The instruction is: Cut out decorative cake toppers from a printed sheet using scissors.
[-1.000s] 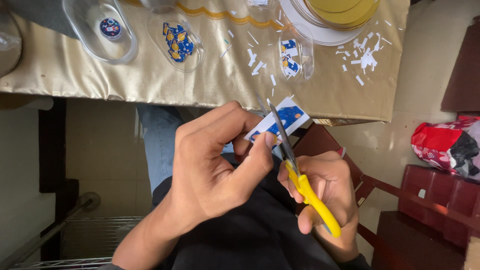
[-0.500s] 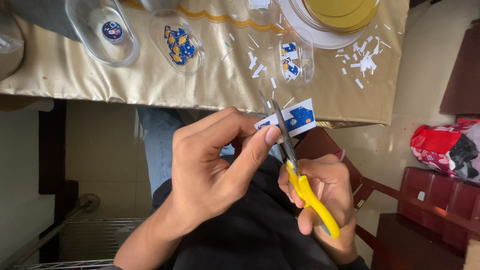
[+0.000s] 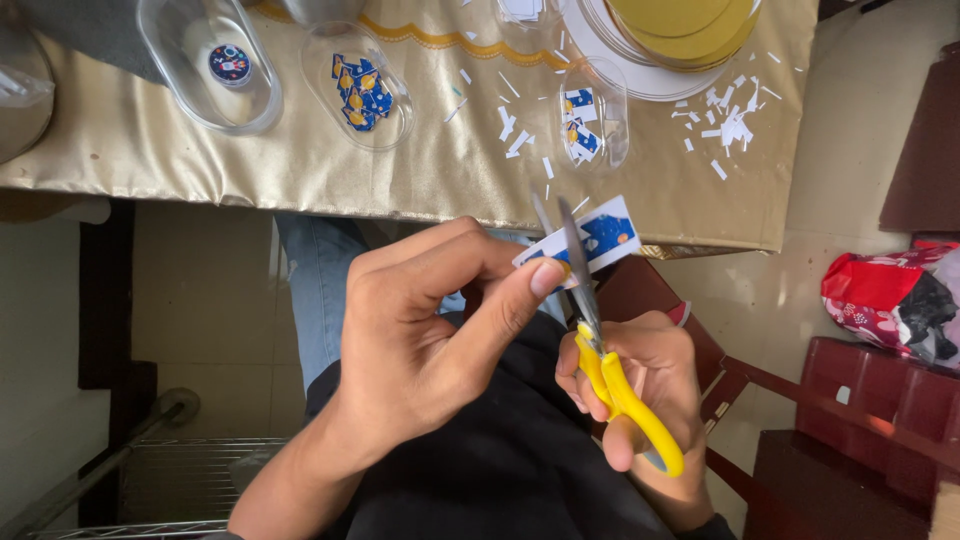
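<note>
My left hand point(image 3: 420, 340) pinches a small blue and white printed paper piece point(image 3: 605, 235) between thumb and fingers, just below the table's front edge. My right hand point(image 3: 640, 385) grips yellow-handled scissors point(image 3: 600, 340); their blades are parted and straddle the paper near its middle. Both hands hover over my lap.
A table with a gold cloth point(image 3: 420, 160) carries clear oval dishes: one with a round sticker point(image 3: 215, 65), one with blue and yellow cut-outs point(image 3: 360, 88), one with small blue pieces point(image 3: 592, 125). White paper scraps point(image 3: 725, 125) lie by a stack of gold plates point(image 3: 680, 30). A red bag point(image 3: 885, 295) sits right.
The scissor blades have opened and now straddle the paper piece. The paper has shifted slightly to the right and lies flatter.
</note>
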